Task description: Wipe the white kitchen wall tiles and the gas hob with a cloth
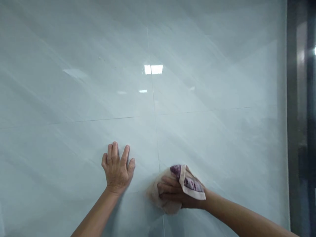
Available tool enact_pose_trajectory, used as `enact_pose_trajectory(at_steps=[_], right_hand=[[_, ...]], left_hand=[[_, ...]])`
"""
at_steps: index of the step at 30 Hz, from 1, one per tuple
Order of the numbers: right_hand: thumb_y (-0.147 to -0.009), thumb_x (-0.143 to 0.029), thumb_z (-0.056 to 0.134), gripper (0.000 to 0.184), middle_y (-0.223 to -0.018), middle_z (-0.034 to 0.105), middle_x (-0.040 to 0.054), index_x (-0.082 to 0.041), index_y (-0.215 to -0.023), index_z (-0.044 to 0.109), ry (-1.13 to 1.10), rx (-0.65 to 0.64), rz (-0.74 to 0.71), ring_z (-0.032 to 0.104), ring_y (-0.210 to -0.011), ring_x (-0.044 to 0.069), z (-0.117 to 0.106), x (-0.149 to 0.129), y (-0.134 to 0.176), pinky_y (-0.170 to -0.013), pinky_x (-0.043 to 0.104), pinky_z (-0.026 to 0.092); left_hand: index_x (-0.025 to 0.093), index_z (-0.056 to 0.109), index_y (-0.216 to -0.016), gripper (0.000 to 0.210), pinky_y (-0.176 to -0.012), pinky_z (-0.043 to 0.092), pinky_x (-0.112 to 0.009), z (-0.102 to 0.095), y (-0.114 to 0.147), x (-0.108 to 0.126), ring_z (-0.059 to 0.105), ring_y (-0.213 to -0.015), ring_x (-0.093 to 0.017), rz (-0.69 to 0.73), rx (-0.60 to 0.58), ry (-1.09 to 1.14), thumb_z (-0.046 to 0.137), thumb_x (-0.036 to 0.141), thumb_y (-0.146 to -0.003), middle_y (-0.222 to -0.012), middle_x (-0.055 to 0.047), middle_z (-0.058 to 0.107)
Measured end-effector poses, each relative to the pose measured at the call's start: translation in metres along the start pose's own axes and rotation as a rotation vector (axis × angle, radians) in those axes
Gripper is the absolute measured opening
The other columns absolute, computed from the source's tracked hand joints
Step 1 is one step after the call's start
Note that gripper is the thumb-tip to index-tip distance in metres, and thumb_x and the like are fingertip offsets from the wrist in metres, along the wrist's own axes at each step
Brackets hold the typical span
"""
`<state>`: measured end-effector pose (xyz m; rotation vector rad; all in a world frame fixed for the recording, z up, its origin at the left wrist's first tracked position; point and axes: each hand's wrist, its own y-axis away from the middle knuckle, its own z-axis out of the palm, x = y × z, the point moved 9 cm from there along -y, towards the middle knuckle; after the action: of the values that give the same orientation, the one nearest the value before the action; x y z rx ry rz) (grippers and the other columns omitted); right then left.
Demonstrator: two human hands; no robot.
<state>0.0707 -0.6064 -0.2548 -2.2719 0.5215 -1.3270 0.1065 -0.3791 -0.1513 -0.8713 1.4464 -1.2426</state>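
Observation:
My left hand lies flat against a glossy pale tiled surface, its fingers spread and nothing in it. To its right, my right hand presses a cream cloth onto the same tiles, across the vertical joint line. A folded-over corner of this cloth, with a purple pattern and pale hem, drapes over the back of the hand. The cloth's left part is slightly blurred. Some of the right fingers show on top of the cloth; the thumb is hidden.
Thin joint lines cross near the middle of the tiles. A bright rectangular light reflection shows above the hands, with smaller ones around it. Along the right side runs a dark, shiny vertical frame at the tiles' edge.

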Motion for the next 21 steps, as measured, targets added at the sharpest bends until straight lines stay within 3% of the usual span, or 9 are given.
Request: enact_pose_trajectory(at_steps=[2,5,9,11,13,15,17,19,21], right_hand=[[-0.098,-0.050,0.056,0.053,-0.165,0.037,-0.0066,-0.041,-0.150,0.059,0.072,0.017,-0.021,0.032,-0.156,0.029,-0.009,0.031,0.005,-0.118,0.059,0.046],[-0.093,-0.065,0.058,0.063,-0.165,0.039,0.0058,-0.036,-0.150,0.060,0.162,0.129,0.257,0.030,-0.155,0.039,-0.045,0.123,0.009,-0.123,0.073,0.023],[-0.092,-0.066,0.054,0.070,-0.168,0.030,0.0158,-0.022,-0.146,0.061,0.332,0.276,0.637,0.025,-0.156,0.043,-0.106,0.233,0.040,-0.121,0.072,0.019],[-0.096,-0.059,0.046,0.071,-0.169,0.026,0.0189,-0.018,-0.153,0.054,0.408,0.321,0.857,0.022,-0.156,0.043,-0.128,0.271,0.072,-0.120,0.072,0.016],[-0.099,-0.053,0.039,0.071,-0.170,0.022,0.0190,-0.019,-0.162,0.043,0.420,0.337,1.102,0.018,-0.157,0.043,-0.134,0.295,0.111,-0.118,0.072,0.015],[-0.103,-0.050,0.035,0.070,-0.172,0.015,0.0177,-0.022,-0.167,0.033,0.390,0.327,1.311,0.012,-0.158,0.042,-0.125,0.301,0.147,-0.116,0.072,0.015],[-0.104,-0.046,0.040,0.071,-0.172,0.009,0.0214,-0.019,-0.168,0.029,0.365,0.311,1.411,0.006,-0.157,0.044,-0.106,0.287,0.163,-0.112,0.075,0.012],[-0.102,-0.045,0.048,0.073,-0.170,0.007,0.0260,-0.011,-0.165,0.032,0.366,0.297,1.373,0.002,-0.157,0.046,-0.084,0.252,0.153,-0.112,0.078,0.009],[-0.099,-0.047,0.054,0.072,-0.170,0.009,0.0260,-0.010,-0.159,0.040,0.370,0.310,1.233,0.001,-0.158,0.044,-0.062,0.198,0.125,-0.115,0.076,0.009]], left_hand=[[0.031,0.032,-0.165,0.072,-0.126,0.024,-0.058,0.000,0.000,0.000,0.023,-0.163,-0.039,-0.001,0.010,0.005,0.061,0.035,-0.100,-0.177,-0.016,0.019],[0.030,0.034,-0.164,0.071,-0.126,0.023,-0.058,0.001,-0.001,0.000,0.021,-0.164,-0.038,-0.008,0.005,0.011,0.061,0.035,-0.099,-0.177,-0.015,0.019],[0.028,0.037,-0.163,0.066,-0.126,0.023,-0.057,0.002,-0.001,0.001,0.020,-0.164,-0.038,-0.007,0.002,0.005,0.057,0.038,-0.101,-0.177,-0.015,0.019],[0.027,0.038,-0.162,0.064,-0.126,0.023,-0.057,0.002,0.000,0.001,0.021,-0.164,-0.038,-0.006,0.001,0.003,0.055,0.039,-0.102,-0.177,-0.016,0.020],[0.026,0.039,-0.162,0.063,-0.125,0.023,-0.057,0.003,0.000,0.001,0.021,-0.164,-0.038,-0.009,0.000,0.005,0.054,0.041,-0.102,-0.177,-0.016,0.020],[0.026,0.039,-0.161,0.063,-0.125,0.022,-0.057,0.003,0.000,0.002,0.021,-0.163,-0.038,-0.012,-0.001,0.014,0.052,0.043,-0.102,-0.176,-0.016,0.021],[0.026,0.040,-0.161,0.062,-0.125,0.022,-0.057,0.003,-0.001,0.003,0.021,-0.163,-0.038,-0.019,-0.002,0.029,0.050,0.045,-0.103,-0.177,-0.016,0.020],[0.027,0.040,-0.162,0.062,-0.125,0.021,-0.058,0.004,-0.001,0.003,0.020,-0.163,-0.038,-0.034,-0.012,0.044,0.048,0.046,-0.103,-0.177,-0.015,0.019],[0.028,0.040,-0.162,0.062,-0.124,0.022,-0.059,0.005,-0.001,0.001,0.021,-0.163,-0.038,-0.049,-0.022,0.053,0.048,0.047,-0.103,-0.177,-0.015,0.020]])
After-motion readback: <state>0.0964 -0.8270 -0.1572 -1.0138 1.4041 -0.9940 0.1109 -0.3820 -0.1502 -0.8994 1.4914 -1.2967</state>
